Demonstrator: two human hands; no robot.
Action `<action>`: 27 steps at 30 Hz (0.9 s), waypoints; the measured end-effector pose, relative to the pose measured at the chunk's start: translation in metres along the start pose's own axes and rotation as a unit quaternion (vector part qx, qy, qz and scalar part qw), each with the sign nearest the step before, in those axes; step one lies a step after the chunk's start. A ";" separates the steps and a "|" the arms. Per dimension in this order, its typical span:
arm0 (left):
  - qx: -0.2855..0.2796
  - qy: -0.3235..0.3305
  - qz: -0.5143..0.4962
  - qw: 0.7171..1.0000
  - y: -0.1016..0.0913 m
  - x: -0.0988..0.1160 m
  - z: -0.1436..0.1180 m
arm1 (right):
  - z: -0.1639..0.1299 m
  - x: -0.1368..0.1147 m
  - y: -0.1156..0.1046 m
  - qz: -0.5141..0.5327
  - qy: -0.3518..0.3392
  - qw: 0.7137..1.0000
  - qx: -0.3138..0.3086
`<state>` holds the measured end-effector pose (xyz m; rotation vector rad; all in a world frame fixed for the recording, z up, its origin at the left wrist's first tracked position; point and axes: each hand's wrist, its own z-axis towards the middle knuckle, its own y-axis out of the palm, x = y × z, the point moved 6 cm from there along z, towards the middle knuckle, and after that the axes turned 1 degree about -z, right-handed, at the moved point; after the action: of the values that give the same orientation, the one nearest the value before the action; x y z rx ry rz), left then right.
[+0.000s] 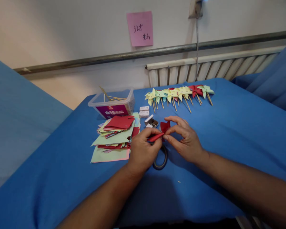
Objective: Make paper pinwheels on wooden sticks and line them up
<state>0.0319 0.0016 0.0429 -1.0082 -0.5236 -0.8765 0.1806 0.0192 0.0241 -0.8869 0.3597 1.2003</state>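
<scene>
Between my two hands is a piece of folded red paper (165, 126), held just above the table. My left hand (144, 148) pinches its left part between thumb and fingers. On the other side my right hand (184, 138) grips the paper's right edge with thumb and fingertips. Part of the paper is hidden behind the fingers. Below the hands lies a dark ring (162, 166), perhaps a tape roll or a scissors handle, partly covered. Just beyond the left hand sits a small open box of metal pins (154, 123).
Left of the hands is a stack of coloured cut paper (112, 140). Behind it stands a clear plastic tub (131, 101) with thin sticks (113, 98). Small white boxes (144, 113) sit beside it. Several paper pinwheels (173, 93) lie along the back of the blue-covered table (228, 136).
</scene>
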 end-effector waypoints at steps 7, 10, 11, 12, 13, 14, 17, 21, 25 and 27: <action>-0.013 -0.047 -0.049 0.998 0.001 -0.007 0.000 | -0.001 0.007 0.003 0.035 0.047 0.998 -0.032; -0.015 -0.054 -0.051 0.997 0.001 -0.008 -0.001 | -0.003 0.013 0.005 0.094 0.093 0.991 -0.035; -0.015 -0.054 -0.050 0.997 0.001 -0.008 -0.001 | -0.003 0.014 0.006 0.111 0.102 0.988 -0.040; -0.016 -0.054 -0.049 0.997 0.002 -0.008 -0.001 | -0.003 0.015 0.007 0.120 0.107 0.986 -0.046; -0.015 -0.052 -0.047 0.997 0.002 -0.008 -0.001 | -0.003 0.015 0.008 0.120 0.109 0.985 -0.053; -0.016 -0.047 -0.044 0.998 0.002 -0.007 -0.001 | -0.003 0.016 0.008 0.113 0.111 0.985 -0.061; -0.018 -0.024 -0.028 0.999 0.001 -0.004 -0.001 | -0.002 0.015 0.009 0.085 0.119 0.986 -0.077; -0.016 -0.007 0.005 1.000 0.000 -0.003 -0.001 | -0.002 0.015 0.011 0.085 0.131 0.984 -0.083; -0.018 -0.009 0.020 1.000 0.000 -0.004 -0.002 | -0.003 0.015 0.012 0.083 0.131 0.984 -0.083; -0.022 -0.017 0.015 0.999 0.000 -0.005 -0.002 | -0.004 0.015 0.012 0.081 0.128 0.985 -0.083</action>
<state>0.0292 0.0022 0.0382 -1.0705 -0.5184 -0.8479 0.1759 0.0270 0.0074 -1.1798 0.5527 1.2813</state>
